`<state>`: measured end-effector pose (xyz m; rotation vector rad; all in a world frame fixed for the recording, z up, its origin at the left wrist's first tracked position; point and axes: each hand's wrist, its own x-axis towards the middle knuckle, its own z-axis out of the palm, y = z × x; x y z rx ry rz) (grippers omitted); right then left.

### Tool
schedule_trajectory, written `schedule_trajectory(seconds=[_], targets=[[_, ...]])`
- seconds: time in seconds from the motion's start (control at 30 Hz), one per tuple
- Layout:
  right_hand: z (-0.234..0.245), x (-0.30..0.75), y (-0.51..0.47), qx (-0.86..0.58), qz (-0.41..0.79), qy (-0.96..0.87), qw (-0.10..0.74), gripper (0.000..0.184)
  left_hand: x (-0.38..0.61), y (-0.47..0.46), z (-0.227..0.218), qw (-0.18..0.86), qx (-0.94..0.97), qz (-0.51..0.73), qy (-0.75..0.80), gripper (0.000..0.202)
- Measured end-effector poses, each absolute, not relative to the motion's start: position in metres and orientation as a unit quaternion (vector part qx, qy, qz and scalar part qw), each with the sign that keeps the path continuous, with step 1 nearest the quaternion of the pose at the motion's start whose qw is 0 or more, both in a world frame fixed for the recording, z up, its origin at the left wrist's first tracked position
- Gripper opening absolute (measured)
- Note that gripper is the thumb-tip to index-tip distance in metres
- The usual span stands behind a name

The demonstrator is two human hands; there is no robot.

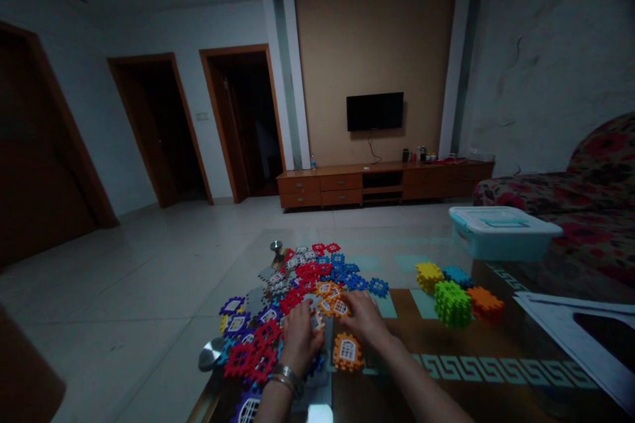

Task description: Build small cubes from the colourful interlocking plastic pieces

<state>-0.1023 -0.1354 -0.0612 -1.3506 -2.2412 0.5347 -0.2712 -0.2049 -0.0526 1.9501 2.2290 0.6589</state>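
Note:
My left hand (300, 337), with metal bangles on the wrist (285, 378), is shut on a small plastic window tile (317, 320) held edge-on. My right hand (364, 317) has its fingertips on an orange window tile (340, 307) at the edge of the pile. A loose heap of interlocking plastic tiles (297, 284) in red, blue, purple, grey and orange lies on the glass coffee table (397, 370). Another orange tile (347, 351) lies flat just below my hands. Stacked blocks of yellow (429, 276), green (452, 304), blue (456, 275) and orange (485, 303) tiles stand to the right.
A teal-lidded plastic storage box (501, 231) sits at the table's far right, with white paper (570, 337) at the near right. A floral sofa (585, 205) runs along the right. Beyond the tiled floor stands a wooden TV cabinet (384, 184).

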Motion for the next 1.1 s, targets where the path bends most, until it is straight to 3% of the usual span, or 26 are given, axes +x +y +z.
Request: schedule_trajectory(seconds=[0.23, 0.4, 0.53, 0.67, 0.77, 0.9, 1.1], targets=[[-0.052, -0.086, -0.137, -0.522, 0.155, -0.820, 0.179, 0.038, -0.287, -0.191, -0.080, 0.071, 0.594, 0.465, 0.652, 0.050], [-0.042, -0.067, -0.143, -0.502, 0.169, -0.825, 0.196, 0.037, -0.282, -0.186, -0.084, 0.061, 0.584, 0.480, 0.651, 0.053], [-0.037, -0.066, -0.170, -0.396, 0.228, -0.860, 0.229, 0.040, -0.276, -0.191, -0.066, 0.057, 0.569, 0.495, 0.654, 0.052], [-0.037, -0.072, -0.190, -0.373, 0.241, -0.871, 0.210, 0.037, -0.266, -0.203, -0.043, 0.084, 0.567, 0.515, 0.637, 0.051], [-0.040, -0.069, -0.184, -0.383, 0.268, -0.859, 0.208, 0.032, -0.255, -0.214, -0.033, 0.145, 0.608, 0.494, 0.604, 0.055], [-0.048, -0.056, -0.161, -0.444, 0.278, -0.806, 0.276, 0.023, -0.240, -0.225, -0.027, 0.220, 0.691, 0.413, 0.551, 0.060], [-0.064, -0.048, -0.147, -0.491, 0.253, -0.790, 0.267, 0.024, -0.229, -0.228, -0.024, 0.245, 0.761, 0.227, 0.557, 0.072]])
